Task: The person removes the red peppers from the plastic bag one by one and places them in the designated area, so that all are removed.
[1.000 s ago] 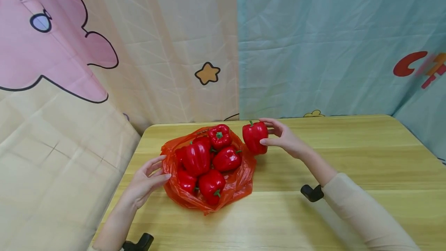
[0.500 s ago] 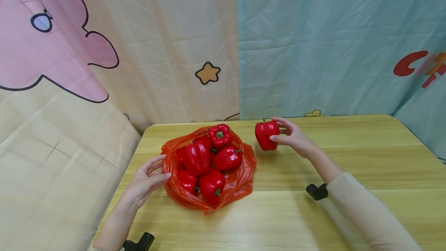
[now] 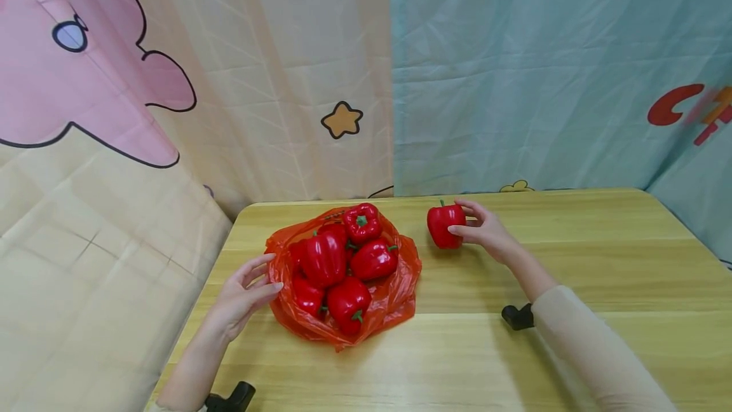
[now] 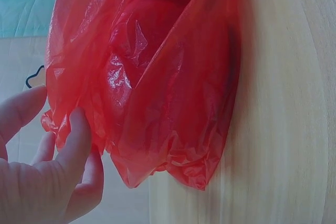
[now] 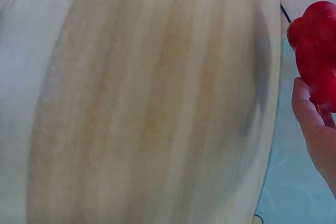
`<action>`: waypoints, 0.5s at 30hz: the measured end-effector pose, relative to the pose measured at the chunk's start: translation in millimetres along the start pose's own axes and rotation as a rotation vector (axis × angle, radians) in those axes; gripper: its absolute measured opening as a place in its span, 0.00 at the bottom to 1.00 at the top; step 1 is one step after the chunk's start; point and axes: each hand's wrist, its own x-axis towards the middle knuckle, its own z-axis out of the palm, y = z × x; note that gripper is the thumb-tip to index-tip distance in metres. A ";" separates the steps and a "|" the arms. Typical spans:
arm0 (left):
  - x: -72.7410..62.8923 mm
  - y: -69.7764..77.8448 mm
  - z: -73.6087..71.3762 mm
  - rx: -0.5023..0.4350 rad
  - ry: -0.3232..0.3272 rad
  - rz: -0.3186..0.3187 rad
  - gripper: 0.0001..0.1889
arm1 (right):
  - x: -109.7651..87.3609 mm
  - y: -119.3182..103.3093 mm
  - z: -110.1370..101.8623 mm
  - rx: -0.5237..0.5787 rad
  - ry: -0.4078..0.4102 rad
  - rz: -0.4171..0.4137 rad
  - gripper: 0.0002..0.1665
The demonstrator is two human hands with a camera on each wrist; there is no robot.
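In the head view, my right hand (image 3: 486,232) grips a glossy red bell pepper (image 3: 443,226) between thumb and fingers, its green stem pointing up, to the right of the bag. The right wrist view shows the same pepper (image 5: 320,56) at its right edge, partly cut off. An open red plastic bag (image 3: 400,297) on the table holds several more red bell peppers (image 3: 323,260). At its left side rests my left hand (image 3: 243,294), fingers spread and loosely bent, fingertips right at the plastic. In the left wrist view, the thumb (image 4: 76,135) overlaps the bag's crinkled edge.
The light wooden table (image 3: 457,361) runs back to a printed curtain (image 3: 492,81) close behind its far edge. Another curtain stretch (image 3: 86,285) hangs along the left side. Black camera mounts (image 3: 517,316) sit at both wrists.
My right hand has carried the bell pepper rightward, away from the bag's rim, and slightly lower in the last half second. The left hand and the bag have stayed in place.
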 end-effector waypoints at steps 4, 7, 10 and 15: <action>0.3 -0.1 0.4 0.014 0.001 0.001 0.30 | -0.5 6.1 -0.3 -0.015 0.027 0.015 0.44; 0.3 -0.6 0.3 0.020 0.005 -0.001 0.31 | 0.6 9.6 -0.3 -0.020 0.050 0.025 0.44; 0.5 -1.1 0.1 0.025 0.009 -0.004 0.31 | 3.4 12.2 0.0 -0.004 0.063 0.038 0.44; 1.5 -3.1 0.2 0.042 0.008 -0.007 0.32 | 9.8 14.6 0.7 0.034 0.085 0.071 0.45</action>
